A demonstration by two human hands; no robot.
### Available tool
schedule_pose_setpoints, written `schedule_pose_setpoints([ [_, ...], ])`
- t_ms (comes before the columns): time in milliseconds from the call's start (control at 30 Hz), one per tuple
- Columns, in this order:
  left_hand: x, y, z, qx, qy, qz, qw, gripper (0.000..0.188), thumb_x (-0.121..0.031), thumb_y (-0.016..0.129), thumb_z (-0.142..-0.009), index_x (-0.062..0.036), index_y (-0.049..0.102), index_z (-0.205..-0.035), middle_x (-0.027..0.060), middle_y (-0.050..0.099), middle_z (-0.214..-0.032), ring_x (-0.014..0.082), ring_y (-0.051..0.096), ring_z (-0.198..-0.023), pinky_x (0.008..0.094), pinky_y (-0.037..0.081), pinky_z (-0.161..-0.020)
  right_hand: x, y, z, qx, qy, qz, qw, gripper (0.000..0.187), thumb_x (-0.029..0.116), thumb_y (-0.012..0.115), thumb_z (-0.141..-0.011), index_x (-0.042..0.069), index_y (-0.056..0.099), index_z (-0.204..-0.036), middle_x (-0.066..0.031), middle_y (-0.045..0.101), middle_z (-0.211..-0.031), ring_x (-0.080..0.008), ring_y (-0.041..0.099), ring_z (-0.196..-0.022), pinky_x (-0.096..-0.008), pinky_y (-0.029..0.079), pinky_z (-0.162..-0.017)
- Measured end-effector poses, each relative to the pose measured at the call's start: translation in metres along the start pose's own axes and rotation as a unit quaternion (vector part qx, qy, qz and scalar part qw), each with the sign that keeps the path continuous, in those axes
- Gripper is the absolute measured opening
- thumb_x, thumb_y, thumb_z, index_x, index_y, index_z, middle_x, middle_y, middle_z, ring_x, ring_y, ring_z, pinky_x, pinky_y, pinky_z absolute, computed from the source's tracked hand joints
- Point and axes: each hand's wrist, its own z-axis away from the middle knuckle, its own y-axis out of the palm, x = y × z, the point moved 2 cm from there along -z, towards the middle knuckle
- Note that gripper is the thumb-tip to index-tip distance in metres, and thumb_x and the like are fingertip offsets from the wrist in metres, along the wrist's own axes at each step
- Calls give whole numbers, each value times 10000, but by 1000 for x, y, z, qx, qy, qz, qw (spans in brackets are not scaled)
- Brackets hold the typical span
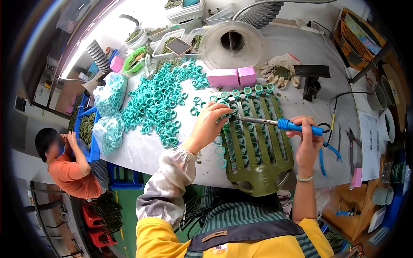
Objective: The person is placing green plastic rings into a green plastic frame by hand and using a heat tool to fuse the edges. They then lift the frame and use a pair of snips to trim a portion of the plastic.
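My right hand [305, 142] is closed around the blue handle of a soldering iron [260, 121], whose metal shaft points left. Its tip meets the fingers of my left hand [206, 124], which are pinched together over the upper left part of an olive-green rack [258, 178]. Whatever those fingers hold is hidden. Long parallel bars run up the rack from a broad rounded base near me, and small turquoise rings [259, 88] stand in rows along them. A large heap of loose turquoise rings [155, 103] lies to the left.
Plastic bags of rings [111, 92] stand at the table's left edge. Behind the rack are pink blocks [222, 78], a round clear cover [215, 47] and a glove [279, 71]. A black stand [312, 79], pliers [352, 142] and a cord lie right. A co-worker [71, 172] sits far left.
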Motion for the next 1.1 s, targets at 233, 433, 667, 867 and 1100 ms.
schedule_pose_setpoints([
  [233, 10, -4, -7, -26, -7, 68, 997, 262, -9, 689, -818, -61, 687, -1075, 86, 642, -1065, 261, 603, -1023, 373, 493, -890, 23, -19, 1, -26, 2, 8, 1000, 227, 121, 531, -968, -38, 650, -858, -130, 660, -897, -160, 628, -600, -245, 524, -524],
  [433, 126, -36, 3, -24, -99, -217, 971, 244, -5, 686, -789, -64, 684, -1026, 107, 574, -1004, 247, 592, -936, 335, 511, -797, 29, -17, 3, -25, 7, -5, 1000, 225, 134, 551, -960, -31, 654, -848, -132, 655, -871, -160, 627, -636, -251, 522, -496],
  [667, 135, -40, 27, -93, -210, 56, 972, 174, -112, 763, -820, -30, 685, -953, 88, 631, -1033, 186, 660, -875, 272, 533, -729, 34, -13, 5, -32, 8, 2, 999, 236, 147, 560, -955, -31, 656, -834, -137, 661, -873, -159, 616, -597, -248, 524, -490],
  [867, 46, -57, 34, -74, -224, 291, 927, 250, -70, 678, -910, -40, 677, -1159, 19, 603, -1010, 81, 637, -863, 204, 504, -751, 34, -19, 5, -41, 5, 8, 999, 253, 162, 556, -958, -33, 654, -830, -135, 662, -865, -154, 610, -580, -247, 520, -502],
  [1100, -21, -33, 33, 47, -182, 340, 921, 226, 4, 631, -915, -5, 665, -1138, 35, 540, -1139, 76, 581, -971, 208, 527, -834, 33, -25, 8, -39, 6, 21, 999, 256, 162, 552, -967, -41, 652, -846, -131, 663, -869, -155, 616, -585, -246, 523, -515],
])
